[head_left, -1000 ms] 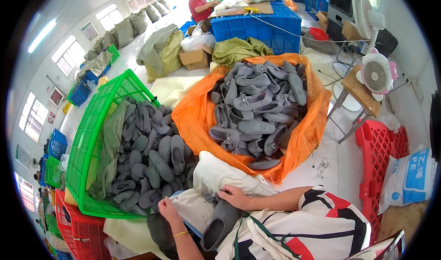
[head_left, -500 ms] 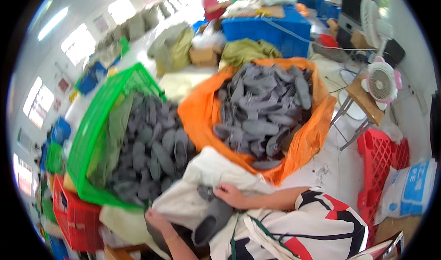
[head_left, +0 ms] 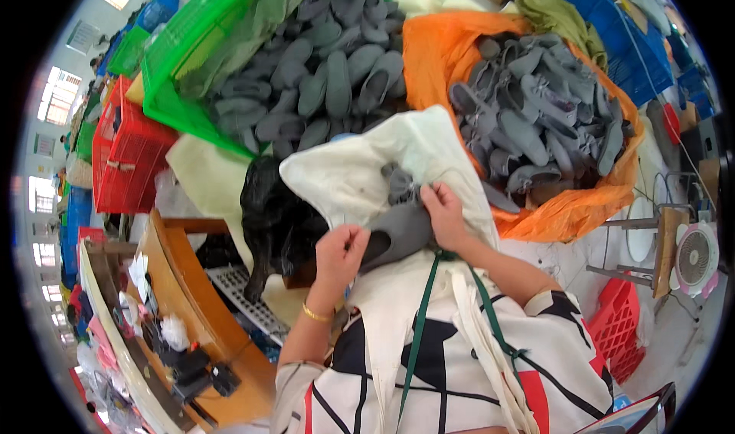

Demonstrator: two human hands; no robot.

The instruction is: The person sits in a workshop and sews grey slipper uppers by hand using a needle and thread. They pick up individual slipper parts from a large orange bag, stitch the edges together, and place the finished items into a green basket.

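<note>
A grey slip-on shoe (head_left: 406, 235) lies tilted across the white cloth (head_left: 344, 173) on my lap, its opening toward my left side. My right hand (head_left: 445, 216) is closed on its far end, thumb and fingers against a grey bow-like piece (head_left: 402, 185). Whether that bow is fixed to the shoe, I cannot tell. Beside the opening, my left hand (head_left: 341, 256) is pinched, fingertips close to the shoe's edge; anything small between them is too fine to make out.
Beyond the cloth stand a green crate (head_left: 164, 74) and an orange sack (head_left: 432, 51), both heaped with grey shoes. Black plastic (head_left: 268, 204) lies left of my lap. A wooden desk (head_left: 222, 357) is at near left, a red crate (head_left: 126, 154) behind it. A small fan (head_left: 695, 258) stands right.
The view has swung downward. My left hand has moved from the cloth's left edge to the shoe's opening, now pinched. My right hand stays at the shoe's far end.
</note>
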